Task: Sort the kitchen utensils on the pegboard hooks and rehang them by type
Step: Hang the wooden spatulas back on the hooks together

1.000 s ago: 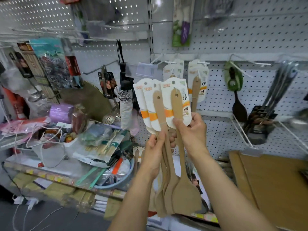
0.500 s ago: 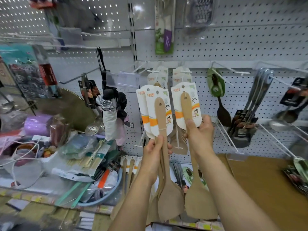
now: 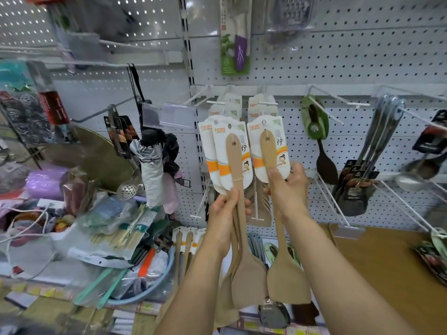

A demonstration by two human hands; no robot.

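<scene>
Left hand (image 3: 223, 217) grips a bundle of carded wooden spatulas (image 3: 233, 180), fingers curled round the handles. Right hand (image 3: 287, 189) pinches a single carded spatula (image 3: 268, 151), thumb on the handle. Above the hands, a white hook (image 3: 266, 102) already carries matching cards. Judgement: raise the single card, line its punched hole with the hook tip, slide on level; keep the bundle clear.
</scene>
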